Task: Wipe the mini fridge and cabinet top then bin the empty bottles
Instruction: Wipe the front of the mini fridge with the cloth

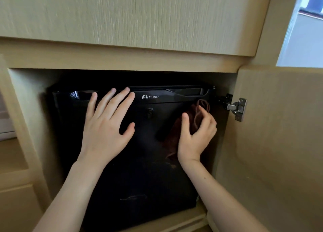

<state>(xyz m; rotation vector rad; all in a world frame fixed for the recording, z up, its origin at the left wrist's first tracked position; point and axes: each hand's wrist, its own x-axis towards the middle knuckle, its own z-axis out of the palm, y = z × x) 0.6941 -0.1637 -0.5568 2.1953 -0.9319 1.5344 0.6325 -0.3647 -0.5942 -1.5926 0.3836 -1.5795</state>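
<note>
A black mini fridge (139, 170) with a white WELLWAY logo sits inside a beige cabinet recess, its door closed. My left hand (106, 126) lies flat with spread fingers against the upper left of the fridge door. My right hand (195, 135) grips a dark brown cloth (197, 114) and holds it against the upper right of the door, below the recessed handle (185, 91). No bottles are in view.
The cabinet door (272, 144) stands open to the right on a metal hinge (237, 109). The thick cabinet top (139, 18) overhangs above the recess. Drawer fronts (15, 188) are at the lower left. A bright window (307, 21) is at the upper right.
</note>
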